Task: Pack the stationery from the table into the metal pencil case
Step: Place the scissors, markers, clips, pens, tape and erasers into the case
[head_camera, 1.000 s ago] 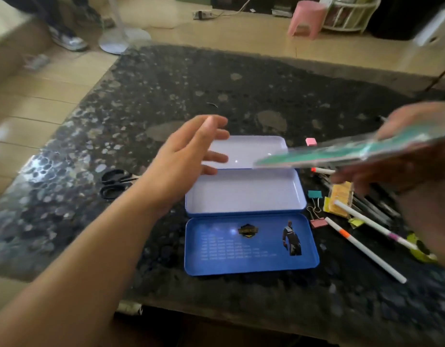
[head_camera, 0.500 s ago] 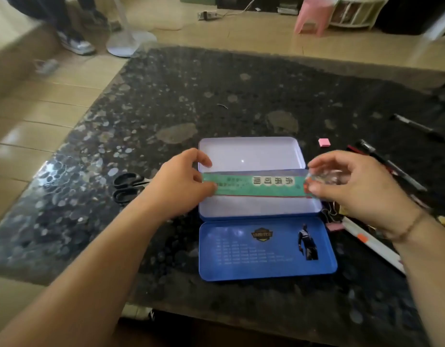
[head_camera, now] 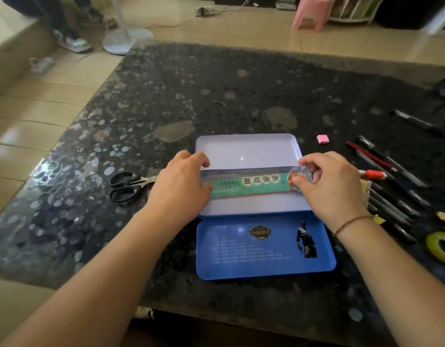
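The metal pencil case (head_camera: 244, 149) lies open in the middle of the dark table, its pale tray farther from me and its blue lid (head_camera: 261, 246) flat toward me. A green packaged ruler (head_camera: 251, 185) spans the tray lengthwise. My left hand (head_camera: 179, 189) pinches its left end at the tray's left wall. My right hand (head_camera: 329, 184) pinches its right end at the tray's right wall. Black scissors (head_camera: 126, 187) lie left of the case. Several pens (head_camera: 391, 189), a red-capped marker (head_camera: 372, 174) and a pink eraser (head_camera: 323, 139) lie to the right.
A yellow-green tape roll (head_camera: 440, 246) sits near the right edge, with yellow bits beside it. One black pen (head_camera: 421, 123) lies apart at the far right. Past the table stand a fan base (head_camera: 127, 40), a pink stool (head_camera: 311, 13) and a person's shoes (head_camera: 71, 38).
My right hand swung the ruler in from the right; my left hand took its free end. Both hands have since lowered it into the tray.
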{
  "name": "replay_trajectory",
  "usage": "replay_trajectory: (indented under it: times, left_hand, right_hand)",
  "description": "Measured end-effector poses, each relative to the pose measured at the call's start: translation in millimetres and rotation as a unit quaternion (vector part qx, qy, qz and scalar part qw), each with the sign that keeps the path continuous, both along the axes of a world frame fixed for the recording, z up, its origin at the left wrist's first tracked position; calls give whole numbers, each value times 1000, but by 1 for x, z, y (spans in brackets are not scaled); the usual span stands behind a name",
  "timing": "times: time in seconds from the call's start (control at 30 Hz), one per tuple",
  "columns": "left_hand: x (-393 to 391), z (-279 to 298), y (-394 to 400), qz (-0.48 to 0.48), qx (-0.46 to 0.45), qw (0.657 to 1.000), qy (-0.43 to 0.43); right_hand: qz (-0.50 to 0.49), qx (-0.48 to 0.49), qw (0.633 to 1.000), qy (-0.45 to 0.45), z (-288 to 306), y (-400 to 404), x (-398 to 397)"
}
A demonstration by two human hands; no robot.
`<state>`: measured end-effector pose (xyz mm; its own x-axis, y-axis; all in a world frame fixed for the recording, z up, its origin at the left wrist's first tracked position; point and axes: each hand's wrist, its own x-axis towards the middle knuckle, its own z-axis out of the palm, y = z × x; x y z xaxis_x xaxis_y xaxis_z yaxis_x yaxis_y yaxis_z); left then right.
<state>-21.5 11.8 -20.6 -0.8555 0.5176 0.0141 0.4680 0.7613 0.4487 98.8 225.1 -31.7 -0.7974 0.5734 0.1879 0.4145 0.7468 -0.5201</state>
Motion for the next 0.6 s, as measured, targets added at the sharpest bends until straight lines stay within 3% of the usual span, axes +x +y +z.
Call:
replay_trajectory:
  times: [0.27,0.47,0.6]
  left_hand:
    - [-6,-8,3,3,13,1000,13]
    - [-7,-14,7,22,25,998,57]
    - [-13,-8,1,-2,12,999,37]
  right_hand:
    - [10,46,998,-29,-4,-2,1]
    - [35,145,979,-139,5,-3,10]
    - [22,125,984,-127,4,-2,9]
